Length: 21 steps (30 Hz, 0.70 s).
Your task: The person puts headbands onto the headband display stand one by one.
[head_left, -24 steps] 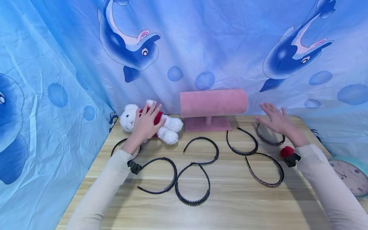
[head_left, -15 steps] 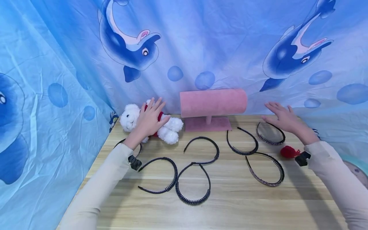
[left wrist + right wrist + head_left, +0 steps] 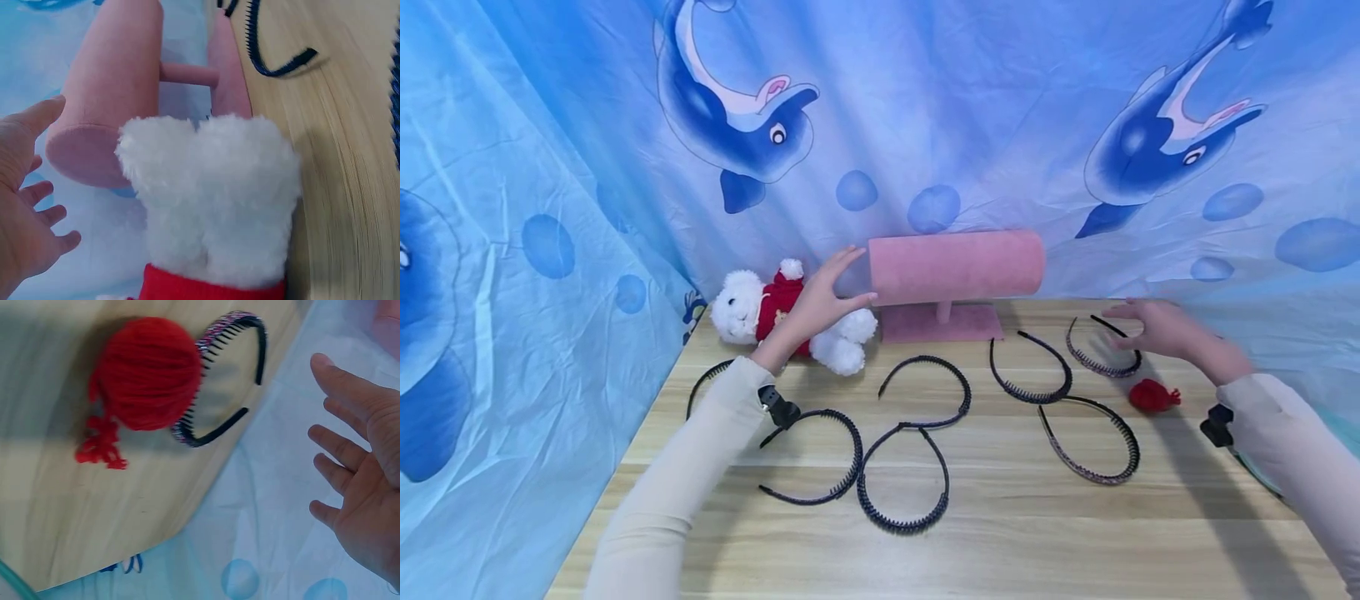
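My left hand (image 3: 820, 300), fingers apart from the thumb, is at the left end of a pink velvet cylinder display stand (image 3: 958, 267) and holds nothing. In the left wrist view its thumb tip overlaps the cylinder's end. Below that hand lies a white plush bear (image 3: 850, 329) in a red top, on its back. On the right, my empty right hand (image 3: 1165, 329) is over the table, thumb and fingers spread. It is nearest to a glittery headband (image 3: 225, 328), which rests beside a red yarn ball (image 3: 150, 372).
Several dark toothed headbands lie about the wooden table (image 3: 1000, 542), among them one at the front middle (image 3: 902, 527), one at the left (image 3: 857, 450) and one right of the middle (image 3: 1052, 396). A blue dolphin-print curtain (image 3: 880, 108) borders the table's back and left.
My left hand has moved right from over the bear to the stand's left end. My right hand has gone right and down, and its wrist has moved off the red yarn ball, which now shows fully.
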Available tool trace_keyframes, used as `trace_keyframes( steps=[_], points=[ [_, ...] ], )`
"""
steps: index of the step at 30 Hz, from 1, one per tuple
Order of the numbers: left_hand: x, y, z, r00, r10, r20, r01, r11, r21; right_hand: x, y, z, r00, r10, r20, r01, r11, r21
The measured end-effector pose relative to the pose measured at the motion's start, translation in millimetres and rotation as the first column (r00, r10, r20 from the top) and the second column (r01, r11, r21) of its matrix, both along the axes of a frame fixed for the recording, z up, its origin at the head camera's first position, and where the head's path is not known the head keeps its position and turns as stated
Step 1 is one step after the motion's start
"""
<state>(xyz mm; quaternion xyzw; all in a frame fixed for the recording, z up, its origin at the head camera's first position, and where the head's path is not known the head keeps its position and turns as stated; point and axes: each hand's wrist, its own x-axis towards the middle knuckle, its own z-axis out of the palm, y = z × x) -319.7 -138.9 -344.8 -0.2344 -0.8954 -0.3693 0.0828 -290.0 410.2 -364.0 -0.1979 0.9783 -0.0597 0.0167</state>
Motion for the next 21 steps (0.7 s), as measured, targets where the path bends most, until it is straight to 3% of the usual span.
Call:
trace_keyframes(
  steps=[4,6,13,21],
  points=[
    [-9.8,4.1,-5.8,0.999,-0.013,0.03,0.011,0.996,0.09,1.9,5.0,-12.3,0.999,0.041,-0.026,-0.041,0.999,-0.002],
    [-15.7,4.7,-8.5,0.999,-0.04,0.034,0.035,0.99,0.14,3.4,7.1,-17.1,0.999,0.046,0.004,-0.046,0.998,-0.035],
    [-28.3,5.2,-9.8,0.989,-0.137,0.06,0.112,0.944,0.31,6.7,11.7,-30.3,0.996,0.062,0.071,-0.051,0.988,-0.142],
    [-38.5,10.1,-7.2,0.978,-0.178,0.106,0.126,0.917,0.379,7.7,12.7,-38.1,0.985,-0.014,0.174,0.047,0.982,-0.184]
  ],
)
